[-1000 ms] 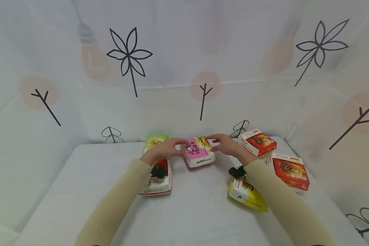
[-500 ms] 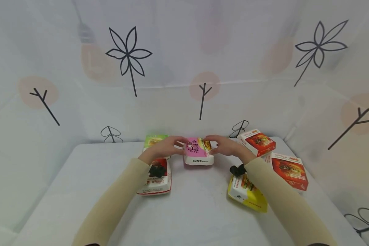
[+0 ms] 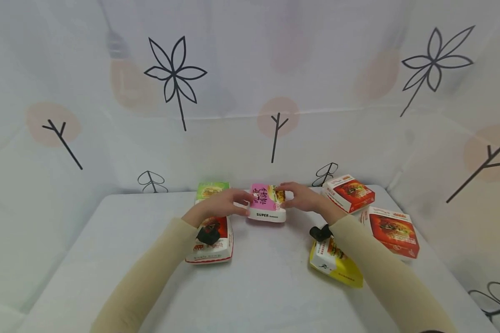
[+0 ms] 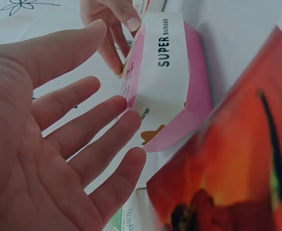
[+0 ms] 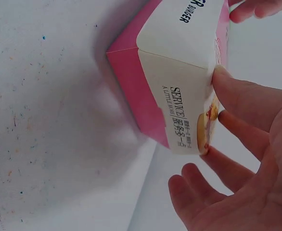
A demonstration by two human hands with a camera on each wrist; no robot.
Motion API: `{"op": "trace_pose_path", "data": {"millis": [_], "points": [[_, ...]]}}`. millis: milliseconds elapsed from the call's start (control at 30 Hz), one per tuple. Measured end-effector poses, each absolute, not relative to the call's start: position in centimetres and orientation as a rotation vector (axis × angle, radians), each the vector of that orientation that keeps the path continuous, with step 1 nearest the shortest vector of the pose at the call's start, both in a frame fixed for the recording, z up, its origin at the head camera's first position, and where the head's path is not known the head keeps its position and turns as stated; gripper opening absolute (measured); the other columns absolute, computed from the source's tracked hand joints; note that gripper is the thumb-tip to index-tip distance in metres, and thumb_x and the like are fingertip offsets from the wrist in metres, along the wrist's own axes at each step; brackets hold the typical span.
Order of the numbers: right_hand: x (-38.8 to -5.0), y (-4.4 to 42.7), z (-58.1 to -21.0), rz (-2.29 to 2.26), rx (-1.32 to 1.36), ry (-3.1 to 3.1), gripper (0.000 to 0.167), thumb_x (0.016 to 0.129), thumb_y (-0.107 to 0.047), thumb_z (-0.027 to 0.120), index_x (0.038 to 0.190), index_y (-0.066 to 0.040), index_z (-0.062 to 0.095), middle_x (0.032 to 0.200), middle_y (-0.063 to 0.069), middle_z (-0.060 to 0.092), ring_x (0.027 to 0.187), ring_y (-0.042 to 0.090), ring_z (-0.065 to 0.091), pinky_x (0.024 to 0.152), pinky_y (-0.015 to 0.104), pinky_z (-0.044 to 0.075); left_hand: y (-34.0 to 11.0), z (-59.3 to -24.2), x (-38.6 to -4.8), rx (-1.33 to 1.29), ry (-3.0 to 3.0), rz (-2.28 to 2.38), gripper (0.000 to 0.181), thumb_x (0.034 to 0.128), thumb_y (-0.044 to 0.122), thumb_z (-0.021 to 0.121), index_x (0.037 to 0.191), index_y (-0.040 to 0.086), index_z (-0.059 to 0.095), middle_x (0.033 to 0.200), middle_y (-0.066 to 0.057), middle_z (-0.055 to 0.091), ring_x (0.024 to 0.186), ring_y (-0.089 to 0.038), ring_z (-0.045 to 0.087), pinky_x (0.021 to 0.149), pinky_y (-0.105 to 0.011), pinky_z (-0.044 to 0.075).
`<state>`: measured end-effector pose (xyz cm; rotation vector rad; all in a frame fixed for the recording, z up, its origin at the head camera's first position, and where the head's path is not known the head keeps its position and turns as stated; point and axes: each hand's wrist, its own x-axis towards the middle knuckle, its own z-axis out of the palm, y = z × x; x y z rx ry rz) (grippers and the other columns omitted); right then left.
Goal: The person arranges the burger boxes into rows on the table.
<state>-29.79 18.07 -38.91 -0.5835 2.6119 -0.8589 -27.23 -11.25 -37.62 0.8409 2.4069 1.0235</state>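
The pink burger box [image 3: 263, 200] sits between my hands, towards the back of the table [image 3: 266, 277]. My left hand [image 3: 220, 203] is unclosed, fingers spread at its side (touching or not, I can't tell); my right hand [image 3: 305, 197] touches its edge loosely, ungrasping. I'd call this positioning; next probably calls for light, even pressure.

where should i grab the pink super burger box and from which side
Probably grip the pink box by its left and right side walls, one hand from each side. It lies top up with its SUPER BURGER face toward the person, so those walls face the left hand and right hand. The right wall shows a broad panel, which should give fingers a good surface to press.
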Motion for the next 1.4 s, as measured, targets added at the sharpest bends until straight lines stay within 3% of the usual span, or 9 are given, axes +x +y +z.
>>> {"op": "trace_pose_path", "data": {"millis": [200,700,1067,1233,1400], "points": [[-29.2,18.0,-38.5,-0.882,-0.559,2.647,0.056,0.094,-0.019,0.069,0.146,-0.008,0.050,0.155,0.021,0.035,0.143,0.043,0.029,0.113,0.061,0.026,-11.2,-37.8,-27.5,0.820,2.476,0.936,0.052,0.0920,0.031,0.071,0.140,0.017,0.058,0.143,-0.004,0.055,0.135,-0.023,0.045,0.114,-0.046,0.032],[-28.7,18.7,-38.2,-0.890,-0.616,2.685,0.047,0.093,-0.009,0.068,0.138,0.000,0.055,0.129,0.024,0.058,0.120,0.043,0.052,0.098,0.054,0.046,-9.2,-38.1,-28.3,0.650,2.543,0.907,0.062,0.0903,0.040,0.071,0.146,0.022,0.051,0.151,-0.004,0.046,0.139,-0.027,0.039,0.114,-0.049,0.031],[-28.6,18.4,-38.5,-0.895,-0.518,2.695,0.053,0.092,-0.012,0.069,0.142,-0.005,0.054,0.128,0.023,0.059,0.110,0.035,0.057,0.085,0.043,0.052,-6.7,-39.0,-29.8,0.696,2.597,0.912,0.069,0.0867,0.034,0.075,0.148,0.016,0.048,0.156,-0.008,0.038,0.142,-0.027,0.034,0.115,-0.046,0.030],[-28.5,18.2,-38.5,-0.902,-0.511,2.703,0.054,0.091,-0.012,0.070,0.142,-0.005,0.054,0.137,0.027,0.053,0.118,0.042,0.055,0.091,0.049,0.051,-5.7,-39.6,-30.5,0.753,2.608,0.872,0.071,0.0877,0.032,0.074,0.150,0.012,0.045,0.160,-0.009,0.032,0.148,-0.028,0.023,0.118,-0.049,0.023],[-28.4,18.0,-38.6,-0.963,-0.471,2.655,0.054,0.093,-0.010,0.068,0.144,-0.006,0.052,0.147,0.027,0.044,0.128,0.045,0.049,0.099,0.055,0.047,-5.2,-39.8,-30.8,0.712,2.596,0.906,0.071,0.0885,0.030,0.074,0.151,0.017,0.044,0.162,-0.006,0.029,0.151,-0.028,0.014,0.118,-0.053,0.019]]}}
